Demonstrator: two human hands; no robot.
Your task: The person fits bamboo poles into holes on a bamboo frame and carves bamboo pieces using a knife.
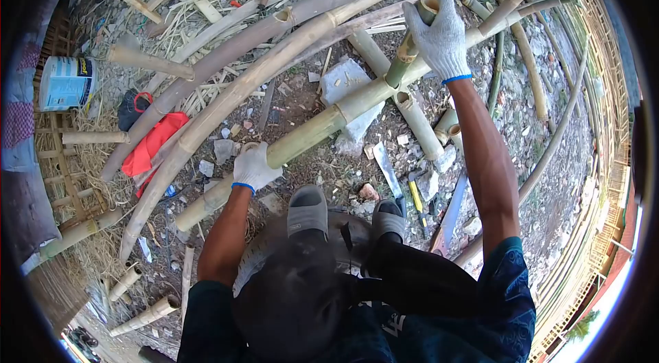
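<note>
Two gloved hands are working on bamboo. The left hand (255, 168) is closing around the pole (309, 135) near its lower-left end, fingers curling over it. The right hand (440, 37) is grasping the tube (403, 61) near its upper open end, fingers wrapping around it. The tube's lower end is meeting the pole; whether it is sitting in a hole, cannot tell. The pole is running diagonally from left of the feet to upper right, passing above the slab (343, 81).

Nearby: one blade (388, 169), one yellow-handled tool (417, 197) and one saw (450, 217) are lying on the ground (295, 98), right of the pole's near half. Two sandals (307, 213) are showing at bottom centre. Several long curved poles (226, 98) are lying across the upper left. Red cloth (156, 146) is lying beside them, touching one; the bucket (66, 84) is standing farther left.
</note>
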